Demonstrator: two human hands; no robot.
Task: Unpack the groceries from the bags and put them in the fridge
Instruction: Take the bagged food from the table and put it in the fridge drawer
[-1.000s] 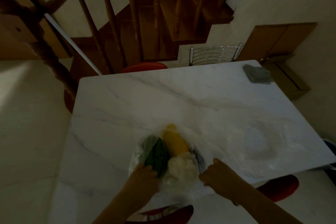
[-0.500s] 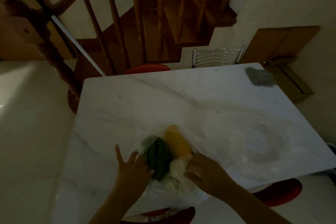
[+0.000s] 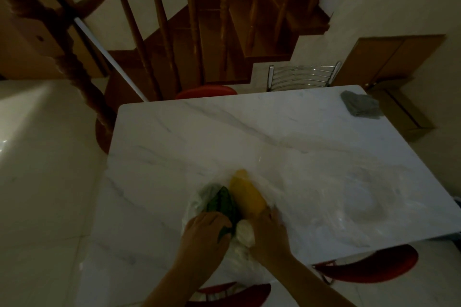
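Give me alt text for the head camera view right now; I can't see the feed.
Dim head view: a left hand grips a dark green vegetable and a right hand rests on a pale round item, beside a long yellow item, in a clear plastic bag on a white marble table. A grey cloth lies at the far right corner.

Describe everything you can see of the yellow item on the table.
The yellow item is long, smooth and rounded, tapering to a paler far tip; it looks like a fruit or a squash, the dim light leaves that open. It lies on the marble table among thin clear plastic bags, pointing away from the person and tilted slightly left. A dark green vegetable lies against its left side. Its near end meets the right hand, whose grip is hidden; a white item sits just below it.
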